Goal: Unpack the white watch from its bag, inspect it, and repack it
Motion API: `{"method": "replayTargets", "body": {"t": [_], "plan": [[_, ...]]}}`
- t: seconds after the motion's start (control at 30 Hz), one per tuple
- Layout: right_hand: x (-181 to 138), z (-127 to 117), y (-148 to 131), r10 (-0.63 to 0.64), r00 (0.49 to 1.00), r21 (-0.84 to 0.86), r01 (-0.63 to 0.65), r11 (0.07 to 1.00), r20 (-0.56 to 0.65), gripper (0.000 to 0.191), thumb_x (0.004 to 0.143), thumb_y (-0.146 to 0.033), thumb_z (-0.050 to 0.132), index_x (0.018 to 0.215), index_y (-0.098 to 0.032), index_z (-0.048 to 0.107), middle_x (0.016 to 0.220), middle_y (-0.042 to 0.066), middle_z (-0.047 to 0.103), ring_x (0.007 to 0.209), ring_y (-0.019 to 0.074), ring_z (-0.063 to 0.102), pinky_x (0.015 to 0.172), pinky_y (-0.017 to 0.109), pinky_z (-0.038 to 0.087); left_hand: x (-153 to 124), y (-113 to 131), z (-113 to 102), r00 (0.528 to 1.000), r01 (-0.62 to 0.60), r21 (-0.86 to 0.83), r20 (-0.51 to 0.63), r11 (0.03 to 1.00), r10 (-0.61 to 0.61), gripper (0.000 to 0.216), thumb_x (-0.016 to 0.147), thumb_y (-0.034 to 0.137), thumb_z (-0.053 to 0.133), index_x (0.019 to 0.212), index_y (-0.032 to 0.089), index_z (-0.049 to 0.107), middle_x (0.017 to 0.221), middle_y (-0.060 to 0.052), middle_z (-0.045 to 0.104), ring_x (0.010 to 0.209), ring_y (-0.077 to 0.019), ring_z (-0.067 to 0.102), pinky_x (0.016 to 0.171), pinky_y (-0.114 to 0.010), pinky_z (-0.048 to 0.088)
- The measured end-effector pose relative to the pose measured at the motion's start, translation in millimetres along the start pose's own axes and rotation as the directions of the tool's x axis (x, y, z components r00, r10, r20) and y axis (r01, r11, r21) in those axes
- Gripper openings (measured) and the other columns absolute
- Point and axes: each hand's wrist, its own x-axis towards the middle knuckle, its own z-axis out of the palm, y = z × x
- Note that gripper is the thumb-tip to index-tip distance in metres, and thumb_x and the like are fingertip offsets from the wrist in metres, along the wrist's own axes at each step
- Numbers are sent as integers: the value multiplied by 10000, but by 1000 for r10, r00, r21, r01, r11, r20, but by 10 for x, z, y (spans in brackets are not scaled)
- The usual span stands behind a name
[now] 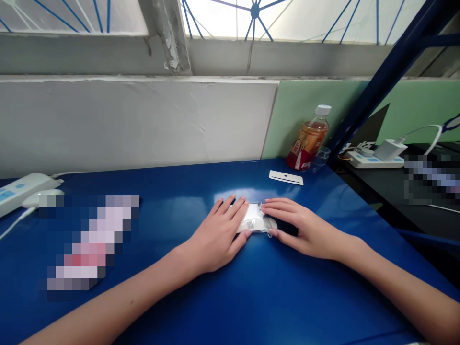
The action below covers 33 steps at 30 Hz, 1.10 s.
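Note:
On the blue desk lies a small white packet (pixel 253 216) in clear, shiny plastic wrap; I cannot make out what is inside. My left hand (pixel 223 229) holds its left part, fingers stretched over the top and thumb along the near edge. The left end is hidden under that hand. At the right end, my right hand (pixel 300 225) holds the plastic between curved fingers at the far corner and the thumb at the near corner. A gap shows between its thumb and fingers.
A white card with a slot (pixel 286 178) lies behind my right hand. A drink bottle (pixel 309 139) stands at the back right beside a blue post (pixel 381 72). Power strips (pixel 25 191) and a blurred-out flat item (pixel 93 242) are on the left. A wall (pixel 136 124) closes the back.

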Motion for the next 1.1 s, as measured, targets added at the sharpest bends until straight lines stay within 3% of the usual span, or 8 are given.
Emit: {"method": "replayTargets", "body": {"t": [0.23, 0.43, 0.67, 0.87, 1.1], "plan": [[-9, 20, 1, 88, 996, 130, -87, 988, -3, 406, 905, -213, 585, 1308, -201, 625, 1345, 124, 628, 1358, 303, 472, 1093, 505, 443, 16, 6, -6, 1000, -2, 42, 10, 999, 2, 594, 1037, 469, 303, 1532, 141, 301, 1592, -131, 308, 1483, -330, 226, 1185, -517, 210], [-18, 13, 0, 67, 998, 182, -69, 981, 16, 423, 947, -250, 541, 1367, -215, 571, 1413, 119, 574, 1381, 292, 447, 1109, 516, 424, 12, 2, -3, 1000, -6, 30, 12, 1000, 6, 599, 1038, 466, 302, 1537, 136, 289, 1591, -134, 306, 1481, -334, 230, 1182, -528, 214], [-32, 37, -64, -17, 999, -47, 18, 999, 36, 461, 957, -221, 495, 1408, -127, 508, 1440, 180, 532, 1414, 321, 389, 1098, 537, 434, 3, 12, -5, 1000, -4, 37, 22, 999, 3, 597, 1039, 455, 300, 1532, 120, 300, 1588, -140, 311, 1477, -344, 235, 1178, -549, 218], [-22, 57, -145, -63, 998, -188, 67, 980, 25, 480, 961, -280, 501, 1386, -58, 524, 1437, 211, 526, 1372, 334, 450, 1090, 501, 457, 5, 20, -1, 1000, 5, 37, 16, 999, -6, 586, 1041, 450, 302, 1532, 130, 308, 1592, -130, 306, 1480, -344, 227, 1184, -552, 212], [1, 117, -201, -151, 988, -339, 153, 928, 33, 469, 929, -221, 484, 1326, 15, 567, 1379, 248, 567, 1295, 362, 525, 1075, 497, 471, 14, 28, 15, 1000, 4, 57, 20, 998, -5, 601, 1040, 465, 297, 1546, 142, 280, 1599, -127, 292, 1485, -344, 208, 1188, -548, 202]]}}
